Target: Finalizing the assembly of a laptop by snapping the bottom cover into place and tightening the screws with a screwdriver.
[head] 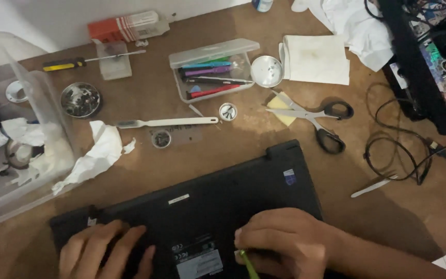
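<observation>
Your right hand (285,240), bottom centre-right of the frame, is curled in a grip around a thin green tool (249,264), whose tip meets the underside of the black laptop (207,206). Your left hand (104,253), bottom left, lies flat with fingers spread on the laptop's near-left part, holding nothing. The laptop lies bottom-up across the lower middle of the frame on the brown table (378,217); white and grey labels show on its base.

Above the laptop, mid-frame: a white flat pry tool (166,123), a small round cap (161,138) and a small silver disc (227,111). Crumpled white paper (96,157) sits left of these, against a clear plastic bin (6,155) at the left edge.

Upper centre: an open clear case of coloured tools (212,77), with a round metal lid (267,71) just beside it. Upper left: a yellow-handled screwdriver (78,63) and a metal dish of small parts (80,99). Right of centre: black-handled scissors (316,119) resting on a yellow pad. Folded white cloth (318,59) lies above them. Black cables (403,150) coil at the right; a white sliver tool (372,187) lies near them.
</observation>
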